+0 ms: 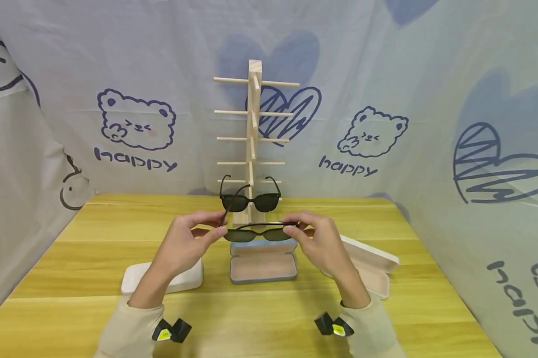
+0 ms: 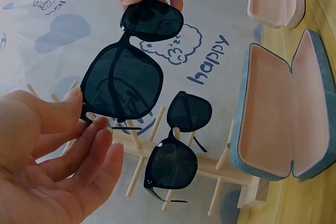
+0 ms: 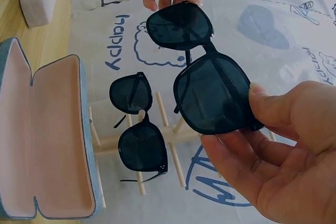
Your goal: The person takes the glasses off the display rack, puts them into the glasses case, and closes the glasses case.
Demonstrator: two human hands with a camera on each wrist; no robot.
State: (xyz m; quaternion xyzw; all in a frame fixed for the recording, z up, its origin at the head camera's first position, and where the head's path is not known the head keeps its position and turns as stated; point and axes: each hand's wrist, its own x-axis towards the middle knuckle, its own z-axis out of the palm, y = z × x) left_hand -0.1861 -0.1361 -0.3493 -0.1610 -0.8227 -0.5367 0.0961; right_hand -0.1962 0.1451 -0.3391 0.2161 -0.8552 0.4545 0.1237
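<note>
Dark-lensed black sunglasses (image 1: 242,235) are held level between both hands, above the open blue glasses case. My left hand (image 1: 190,241) pinches one end of the frame with thumb and fingers. At the opposite end, my right hand (image 1: 318,238) grips the frame the same way. One temple arm seems to lie across behind the lenses. Just beyond, a second pair of black sunglasses (image 1: 266,202) hangs low on the wooden display stand (image 1: 253,99). Both wrist views show this second pair (image 2: 170,166) resting on the pegs, its lenses facing me.
The blue case (image 1: 263,268) stands open at the stand's foot, its pink lining showing. A white case (image 1: 186,279) lies shut on the left. Another white case (image 1: 376,283) is open at right, partly behind my right forearm. Printed cloth (image 1: 197,59) hangs behind the wooden table (image 1: 85,318).
</note>
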